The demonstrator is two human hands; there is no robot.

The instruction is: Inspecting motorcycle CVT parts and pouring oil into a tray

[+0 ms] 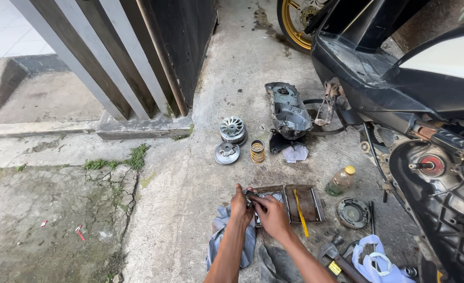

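Observation:
My left hand [240, 206] and my right hand [270, 215] meet over the left end of a rusty metal tray [310, 204] on the concrete. Both are closed together on a small dark metal part [252, 196]; what exactly it is stays unclear. A yellow-handled tool [299, 209] lies across the tray. A grey rag [221, 222] lies under my left forearm.
A scooter [399, 78] with its transmission side open stands at right. On the ground lie a crankcase cover [289, 111], a finned pulley [233, 128], a toothed disc [227, 153], a spring [257, 151], a small bottle [341, 181], a round clutch part [352, 213] and a hammer [334, 259]. A metal gate [137, 57] stands at left.

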